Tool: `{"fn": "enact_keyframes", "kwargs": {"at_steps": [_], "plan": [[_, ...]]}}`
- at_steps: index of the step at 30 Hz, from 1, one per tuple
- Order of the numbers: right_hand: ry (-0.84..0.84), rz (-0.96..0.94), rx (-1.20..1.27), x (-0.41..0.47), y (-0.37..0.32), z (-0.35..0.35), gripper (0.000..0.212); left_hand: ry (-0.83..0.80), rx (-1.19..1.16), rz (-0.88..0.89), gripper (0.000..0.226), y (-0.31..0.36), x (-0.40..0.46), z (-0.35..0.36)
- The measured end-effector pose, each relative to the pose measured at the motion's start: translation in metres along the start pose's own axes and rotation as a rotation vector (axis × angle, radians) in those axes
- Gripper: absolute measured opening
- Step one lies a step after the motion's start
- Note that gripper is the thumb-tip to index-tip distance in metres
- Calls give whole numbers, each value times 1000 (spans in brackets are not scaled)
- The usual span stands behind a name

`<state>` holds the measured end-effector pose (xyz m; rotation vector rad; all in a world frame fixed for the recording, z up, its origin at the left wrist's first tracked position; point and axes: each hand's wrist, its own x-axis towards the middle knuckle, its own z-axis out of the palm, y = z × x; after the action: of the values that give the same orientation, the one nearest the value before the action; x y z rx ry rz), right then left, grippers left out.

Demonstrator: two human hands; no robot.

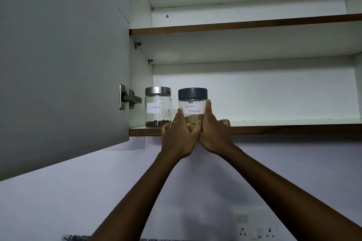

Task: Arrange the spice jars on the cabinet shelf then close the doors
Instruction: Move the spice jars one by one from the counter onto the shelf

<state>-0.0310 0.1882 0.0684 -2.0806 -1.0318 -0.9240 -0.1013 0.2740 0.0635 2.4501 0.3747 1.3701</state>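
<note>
A clear jar labelled "Garam Masala" (193, 103), with a dark grey lid, stands at the front edge of the lower cabinet shelf (284, 126). My left hand (179, 136) grips its lower left side and my right hand (213, 135) grips its right side, the thumb pointing up along the label. Just to its left stands a glass jar labelled "Cloves" (157, 106) with a steel lid, a little way apart from it. The left cabinet door (62, 60) hangs open.
The shelf stretches bare to the right of the jars, and an upper shelf (244, 24) sits above. A metal hinge (129, 97) sticks out beside the Cloves jar. A wall socket plate (254, 227) is on the wall below.
</note>
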Motion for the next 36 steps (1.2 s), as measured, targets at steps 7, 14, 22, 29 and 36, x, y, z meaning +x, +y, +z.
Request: {"fn": "enact_keyframes", "kwargs": {"at_steps": [7,14,22,29,36], "plan": [[-149,-10,-114,1,-1,-9,84,-28,30,-60,79,-1,4,1],[-136,-1,-116,0,-2,-6,82,-27,23,-52,83,-4,1,5],[173,-167,-64,-43,13,-2,52,275,-121,68,66,-10,-45,8],[147,-311,-127,-134,47,-27,26,288,-71,320,33,-10,-115,26],[-69,-146,-298,-247,101,-67,18,-10,-281,391,27,20,-194,75]]}}
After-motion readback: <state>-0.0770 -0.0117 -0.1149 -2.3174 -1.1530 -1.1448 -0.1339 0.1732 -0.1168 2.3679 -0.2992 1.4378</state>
